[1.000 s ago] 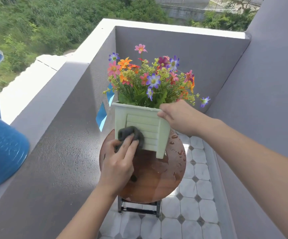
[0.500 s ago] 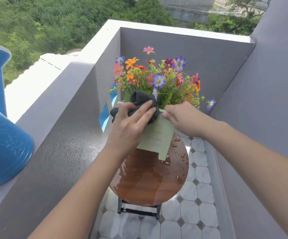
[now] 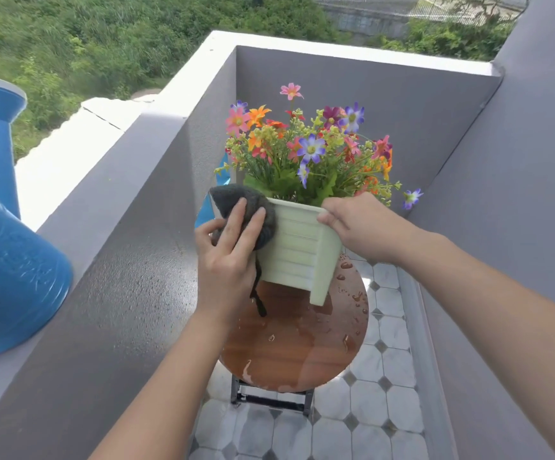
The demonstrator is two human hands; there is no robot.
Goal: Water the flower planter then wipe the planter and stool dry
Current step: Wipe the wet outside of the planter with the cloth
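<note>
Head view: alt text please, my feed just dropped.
The left hand presses a grey cloth against the left corner of the pale green planter while the right hand grips its rim. The planter stands on a round wooden stool beaded with water; a blue watering can sits on the ledge at left.

Count: one planter (image 3: 297,247), one stool (image 3: 296,346), one grey cloth (image 3: 236,200), one blue watering can (image 3: 7,277). Flowers (image 3: 311,149): many, too crowded for an exact tally.
</note>
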